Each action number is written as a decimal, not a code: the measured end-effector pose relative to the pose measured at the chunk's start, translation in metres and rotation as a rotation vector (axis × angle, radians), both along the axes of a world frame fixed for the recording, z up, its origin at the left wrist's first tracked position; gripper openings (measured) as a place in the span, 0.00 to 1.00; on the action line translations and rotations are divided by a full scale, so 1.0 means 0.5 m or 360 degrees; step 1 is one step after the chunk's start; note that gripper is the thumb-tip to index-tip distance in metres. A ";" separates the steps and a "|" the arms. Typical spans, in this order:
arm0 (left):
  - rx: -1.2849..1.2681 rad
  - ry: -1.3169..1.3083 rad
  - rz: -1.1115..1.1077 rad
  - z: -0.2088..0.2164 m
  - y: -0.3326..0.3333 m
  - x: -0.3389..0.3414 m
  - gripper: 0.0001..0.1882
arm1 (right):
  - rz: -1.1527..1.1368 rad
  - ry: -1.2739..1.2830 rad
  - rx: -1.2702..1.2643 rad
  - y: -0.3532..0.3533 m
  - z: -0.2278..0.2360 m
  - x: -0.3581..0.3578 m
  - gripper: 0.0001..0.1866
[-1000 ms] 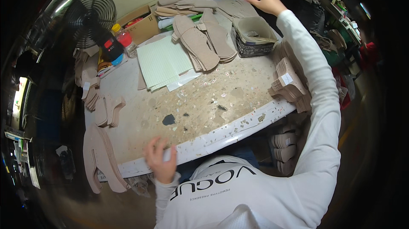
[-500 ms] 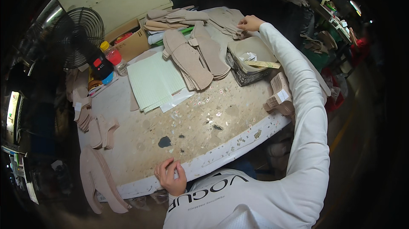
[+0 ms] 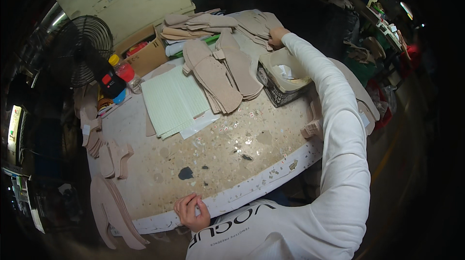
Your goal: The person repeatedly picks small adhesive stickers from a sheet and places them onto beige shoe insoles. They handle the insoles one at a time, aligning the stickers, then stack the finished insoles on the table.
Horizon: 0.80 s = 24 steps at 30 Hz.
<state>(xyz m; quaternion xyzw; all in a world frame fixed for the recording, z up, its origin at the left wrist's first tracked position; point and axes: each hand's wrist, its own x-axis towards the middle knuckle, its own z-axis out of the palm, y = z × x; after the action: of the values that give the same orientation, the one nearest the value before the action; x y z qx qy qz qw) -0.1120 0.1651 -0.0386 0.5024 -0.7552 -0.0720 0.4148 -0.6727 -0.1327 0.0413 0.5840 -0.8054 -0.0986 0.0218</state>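
So, we have the fanned beige pieces (image 3: 253, 22) on the far side of the tabletop (image 3: 138, 190), right hand (image 3: 276, 37) at their edge, fingers partly hidden, so we can't tell whether they pinch one. Nearer us, two stacks of beige cutouts (image 3: 213, 77) look already piled, the fanned lot still loose; how much is left, we can't tell. Left hand (image 3: 193, 213) sits by the near edge, fingers curled, contents unclear.

By the worktop's (image 3: 145, 163) far left corner we had one fan (image 3: 86, 42), one plastic bottle (image 3: 126, 71), one cardboard box (image 3: 149, 57); by the far right, one tub (image 3: 278, 93), one fanned cut-out pile (image 3: 253, 23).
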 end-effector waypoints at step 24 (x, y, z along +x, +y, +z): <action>0.0098 0.0130 -0.0096 0.016 -0.002 -0.003 0.04 | 0.1119 0.0312 -0.2290 0.187 0.469 0.168 0.10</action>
<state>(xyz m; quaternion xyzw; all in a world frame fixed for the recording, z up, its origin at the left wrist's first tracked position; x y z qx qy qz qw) -0.1138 0.1638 -0.0307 0.4886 -0.7498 -0.1280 0.4273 -0.5885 -0.0390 0.2759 0.6347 -0.4351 0.4061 0.4928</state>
